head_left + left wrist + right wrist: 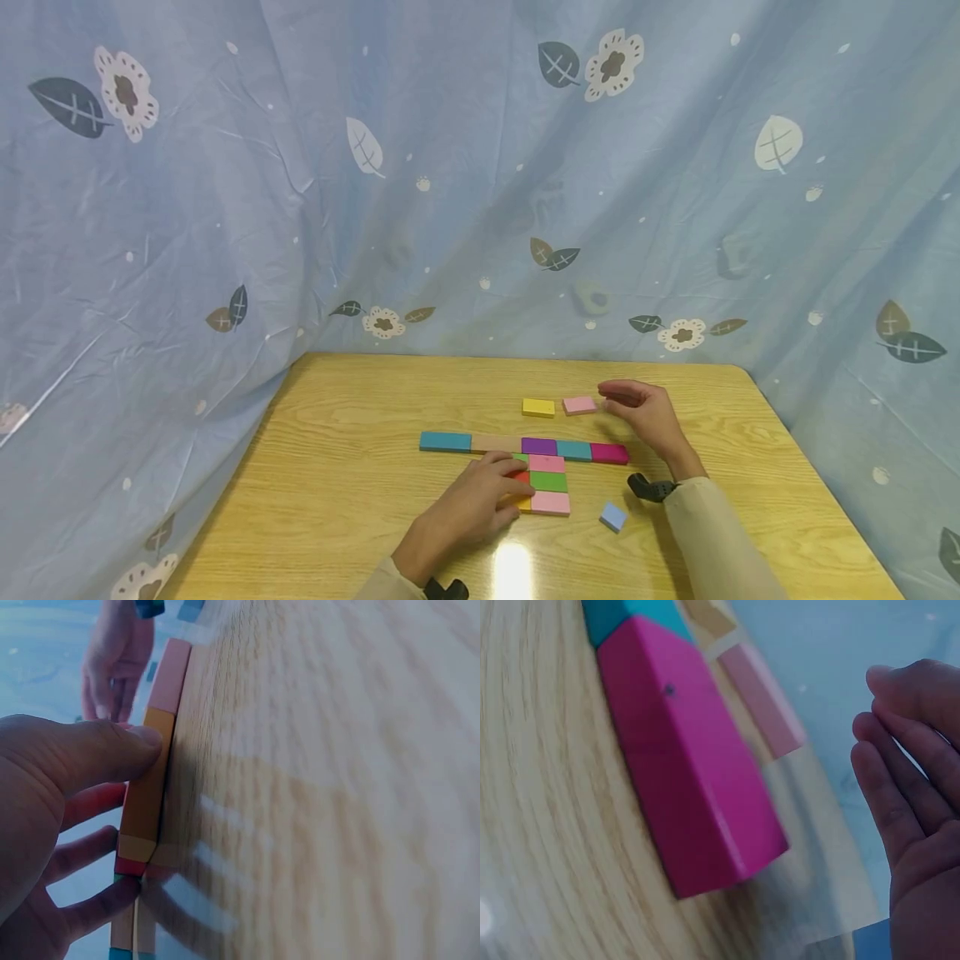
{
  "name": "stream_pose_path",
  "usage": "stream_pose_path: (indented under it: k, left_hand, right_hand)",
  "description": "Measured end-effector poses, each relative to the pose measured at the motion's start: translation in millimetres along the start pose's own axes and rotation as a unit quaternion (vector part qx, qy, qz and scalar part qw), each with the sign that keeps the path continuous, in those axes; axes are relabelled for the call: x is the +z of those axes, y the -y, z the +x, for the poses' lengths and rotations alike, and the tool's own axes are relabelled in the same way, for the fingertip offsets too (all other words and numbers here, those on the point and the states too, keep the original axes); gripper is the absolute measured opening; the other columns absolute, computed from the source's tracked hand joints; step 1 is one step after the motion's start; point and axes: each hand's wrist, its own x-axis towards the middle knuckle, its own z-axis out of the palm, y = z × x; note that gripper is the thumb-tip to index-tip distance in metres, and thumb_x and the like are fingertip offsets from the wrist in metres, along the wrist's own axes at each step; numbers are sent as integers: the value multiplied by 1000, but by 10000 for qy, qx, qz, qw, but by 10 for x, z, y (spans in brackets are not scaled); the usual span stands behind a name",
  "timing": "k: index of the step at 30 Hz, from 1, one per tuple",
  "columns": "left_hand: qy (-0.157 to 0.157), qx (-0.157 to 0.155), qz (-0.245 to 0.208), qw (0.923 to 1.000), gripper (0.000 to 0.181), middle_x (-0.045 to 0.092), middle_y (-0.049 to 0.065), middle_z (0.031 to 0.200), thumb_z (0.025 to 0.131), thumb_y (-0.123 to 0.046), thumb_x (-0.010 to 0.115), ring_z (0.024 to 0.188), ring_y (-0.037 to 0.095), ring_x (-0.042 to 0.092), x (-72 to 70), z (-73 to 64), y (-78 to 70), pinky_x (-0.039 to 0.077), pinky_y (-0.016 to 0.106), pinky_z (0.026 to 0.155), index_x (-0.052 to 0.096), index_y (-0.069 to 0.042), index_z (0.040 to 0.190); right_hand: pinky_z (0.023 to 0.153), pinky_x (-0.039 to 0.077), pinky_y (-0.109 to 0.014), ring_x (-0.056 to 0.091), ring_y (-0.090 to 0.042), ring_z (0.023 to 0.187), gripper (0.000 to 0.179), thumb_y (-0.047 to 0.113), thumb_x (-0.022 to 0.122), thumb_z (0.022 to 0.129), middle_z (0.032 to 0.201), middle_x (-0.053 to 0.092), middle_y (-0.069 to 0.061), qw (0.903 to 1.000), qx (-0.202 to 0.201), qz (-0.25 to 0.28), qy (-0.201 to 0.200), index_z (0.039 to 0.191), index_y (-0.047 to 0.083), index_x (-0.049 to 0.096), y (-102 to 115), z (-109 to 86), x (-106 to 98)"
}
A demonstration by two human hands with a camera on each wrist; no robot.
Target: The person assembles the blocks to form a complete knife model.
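My left hand lies over the left part of a stack of wooden blocks; its thumb touches the side of an orange block, and its fingers spread over the left ends. Partly under it show green and red blocks. To the right of these lie a pink block, a green block and another pink block. My right hand hovers with loosely bent fingers and nothing in them, just right of a separate pink block. A magenta block is below it.
Above the stack runs a row with a blue block, a tan block, a purple block, a teal block and the magenta one. A yellow block lies farther back, a light blue block nearer. Patterned cloth surrounds the table.
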Motion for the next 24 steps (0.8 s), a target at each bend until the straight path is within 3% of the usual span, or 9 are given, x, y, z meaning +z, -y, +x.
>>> stream_pose_path:
  k: [11,16,24]
  left_hand:
    - [-17,-12,10,10000,33,64,-3,157,102,-20,75,149,24,52,3,2,-2,55,52,115,81,-32,132]
    - [-28,-15,-61,10000,34,64,-3,157,102,-19,74,149,25,52,4,2,-7,53,52,117,81,-32,132]
    - [38,-95,10,9999,33,63,-4,158,103,-21,74,150,24,52,-11,9,-17,52,52,119,80,-33,134]
  right_hand:
    - [96,59,-13,72,-46,127,42,5,80,100,137,72,-30,9991,170,-119,382,138,-8,70,-99,167,72]
    - [94,56,-11,71,-43,129,40,5,79,101,140,73,-25,9965,448,-432,551,139,-4,71,-124,179,105]
    - [95,56,-11,73,-36,126,36,6,80,99,135,77,-19,9939,644,-786,420,135,2,76,-157,182,144]
